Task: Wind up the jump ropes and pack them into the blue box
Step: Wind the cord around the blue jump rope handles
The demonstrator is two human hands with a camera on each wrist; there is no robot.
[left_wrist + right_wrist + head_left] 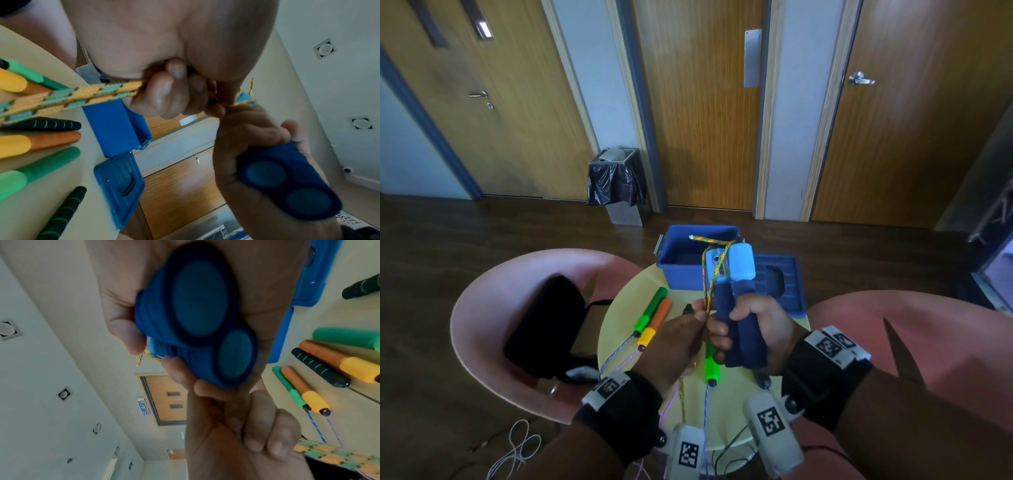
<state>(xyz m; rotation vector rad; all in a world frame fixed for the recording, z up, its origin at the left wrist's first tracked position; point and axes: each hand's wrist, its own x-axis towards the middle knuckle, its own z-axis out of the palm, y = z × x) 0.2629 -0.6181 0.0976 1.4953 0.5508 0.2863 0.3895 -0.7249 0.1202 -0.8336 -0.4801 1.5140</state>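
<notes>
My right hand (753, 329) grips two dark blue foam handles (743, 329) side by side and upright, their light blue tops (739, 263) above the blue box (685, 260). The handles' round end caps (201, 305) fill the right wrist view. A yellow and teal braided rope (709, 274) runs down from the tops into my left hand (681, 339), which pinches it just left of the handles. In the left wrist view the rope (72, 97) runs out of my curled fingers (164, 97). The open box stands at the table's far edge.
Green and orange handles (654, 315) with thin ropes, another green handle (711, 366) and black handles (41, 125) lie on the round pale table (619, 308). The blue lid (784, 284) lies right of the box. Pink chairs (482, 308) flank the table. A bin (616, 185) stands by the doors.
</notes>
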